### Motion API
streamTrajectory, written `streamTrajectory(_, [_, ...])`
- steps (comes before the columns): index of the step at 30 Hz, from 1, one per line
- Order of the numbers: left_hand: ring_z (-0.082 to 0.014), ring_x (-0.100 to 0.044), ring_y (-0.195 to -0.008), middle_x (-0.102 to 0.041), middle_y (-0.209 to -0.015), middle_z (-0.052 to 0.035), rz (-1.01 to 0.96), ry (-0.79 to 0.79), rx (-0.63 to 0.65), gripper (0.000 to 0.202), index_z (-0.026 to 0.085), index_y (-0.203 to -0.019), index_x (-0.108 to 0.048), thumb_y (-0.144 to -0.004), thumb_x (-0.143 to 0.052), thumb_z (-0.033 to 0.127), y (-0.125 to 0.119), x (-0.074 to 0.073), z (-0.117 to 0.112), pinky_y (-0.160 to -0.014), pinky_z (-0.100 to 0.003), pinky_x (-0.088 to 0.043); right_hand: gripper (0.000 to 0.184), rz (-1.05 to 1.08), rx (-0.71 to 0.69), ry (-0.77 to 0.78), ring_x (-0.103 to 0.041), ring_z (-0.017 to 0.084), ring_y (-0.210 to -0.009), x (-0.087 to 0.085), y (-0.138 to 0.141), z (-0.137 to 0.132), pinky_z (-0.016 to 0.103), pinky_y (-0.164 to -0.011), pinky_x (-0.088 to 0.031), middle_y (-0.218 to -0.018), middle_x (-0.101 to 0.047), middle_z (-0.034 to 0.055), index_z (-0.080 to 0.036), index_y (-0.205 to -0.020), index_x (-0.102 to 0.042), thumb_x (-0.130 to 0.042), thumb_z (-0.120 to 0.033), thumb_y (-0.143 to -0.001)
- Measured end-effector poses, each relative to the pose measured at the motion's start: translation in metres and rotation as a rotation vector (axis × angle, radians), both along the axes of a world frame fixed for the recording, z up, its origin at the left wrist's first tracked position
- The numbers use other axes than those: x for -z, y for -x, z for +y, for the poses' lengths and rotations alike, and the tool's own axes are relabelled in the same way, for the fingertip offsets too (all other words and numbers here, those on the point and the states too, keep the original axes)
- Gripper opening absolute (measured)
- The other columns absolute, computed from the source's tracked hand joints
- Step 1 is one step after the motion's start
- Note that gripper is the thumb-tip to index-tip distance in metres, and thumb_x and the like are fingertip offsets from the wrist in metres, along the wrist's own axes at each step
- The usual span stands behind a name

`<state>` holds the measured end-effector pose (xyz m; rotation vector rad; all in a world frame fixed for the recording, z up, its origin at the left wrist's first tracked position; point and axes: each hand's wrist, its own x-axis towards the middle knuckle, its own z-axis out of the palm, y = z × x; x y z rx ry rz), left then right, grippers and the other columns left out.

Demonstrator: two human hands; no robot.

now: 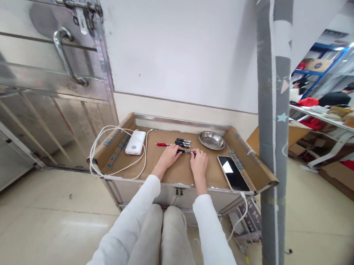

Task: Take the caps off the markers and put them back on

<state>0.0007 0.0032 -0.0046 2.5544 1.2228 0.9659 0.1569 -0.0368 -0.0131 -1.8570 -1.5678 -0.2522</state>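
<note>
In the head view, the left hand (169, 155) is closing its fingertips on the near-left part of a dark pen (181, 151), and the right hand (198, 162) is pinching a small piece (189, 151) at the pen's right end; I cannot tell whether that piece is joining the pen or lying apart from it. Both hands are working low over the cardboard (176, 174) that is lining the cart top, with the pen lying between them. Just beyond it, several black pens (182, 142) are lying side by side, and a red pen (163, 145) is lying just to the left of them, near the left hand. A metal dish (208, 142) is standing behind the right hand, towards the back right. A phone (233, 174) is lying face up at the right, its screen reflecting a bright patch, and a white cord (244, 213) is hanging near its lower end. At the left, a white power bank (135, 142) is lying on the cardboard, with a white cable (94, 150) looping around it and over the cart's left side. A grey pipe (273, 115) is standing at the right.
</note>
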Motion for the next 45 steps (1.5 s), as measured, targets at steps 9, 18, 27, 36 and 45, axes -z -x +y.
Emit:
streamTrajectory(9, [-0.0224,-0.056,-0.100,-0.063,-0.103,-0.0073,-0.053,-0.004,0.051,0.014,0.019,-0.100,-0.057,-0.088,-0.050,0.022,0.001,-0.001,0.000,-0.095,-0.040,-0.041,0.019,0.027,-0.033,0.023,-0.052,0.020,-0.086,-0.001,0.000,0.000,0.029,-0.076,-0.030,-0.093,-0.063,0.0075,-0.018,-0.092,-0.060,-0.042,-0.020,-0.091])
streamTrajectory(18, [-0.0206,-0.058,-0.099,-0.064,-0.102,-0.0062,-0.046,0.023,0.093,0.017,0.019,-0.102,-0.058,-0.085,-0.054,0.020,0.001,0.002,0.002,-0.092,-0.036,-0.043,0.023,0.078,-0.132,-0.016,-0.054,0.018,-0.088,-0.006,0.002,-0.002,0.029,-0.078,-0.031,-0.095,-0.063,0.0070,-0.018,-0.095,-0.060,-0.037,-0.022,-0.093])
streamTrajectory(27, [-0.0222,-0.057,-0.099,-0.062,-0.099,-0.0093,0.118,-0.005,-0.019,0.016,0.015,-0.095,-0.059,-0.083,-0.049,0.018,-0.004,-0.004,-0.005,-0.091,-0.036,-0.043,0.022,0.093,-0.146,-0.019,-0.055,0.018,-0.089,-0.006,0.003,-0.001,0.029,-0.079,-0.032,-0.098,-0.064,0.0066,-0.018,-0.095,-0.060,-0.039,-0.022,-0.093])
streamTrajectory(36, [-0.0201,-0.064,-0.085,-0.068,-0.091,-0.0074,0.075,0.041,-0.130,0.024,0.017,-0.093,-0.053,-0.094,-0.042,0.039,-0.004,-0.009,-0.009,-0.078,-0.029,-0.045,0.023,0.108,-0.184,-0.053,-0.055,0.017,-0.083,-0.007,0.003,-0.002,0.029,-0.077,-0.033,-0.095,-0.064,0.0066,-0.018,-0.094,-0.060,-0.038,-0.022,-0.092])
streamTrajectory(45, [-0.0183,-0.065,-0.083,-0.069,-0.092,-0.0055,0.094,0.000,-0.138,0.028,0.019,-0.101,-0.052,-0.094,-0.039,0.043,-0.002,-0.007,-0.007,-0.074,-0.027,-0.044,0.025,0.145,-0.199,-0.105,-0.055,0.018,-0.083,-0.010,0.004,-0.003,0.030,-0.078,-0.035,-0.096,-0.063,0.0076,-0.019,-0.094,-0.060,-0.036,-0.026,-0.093])
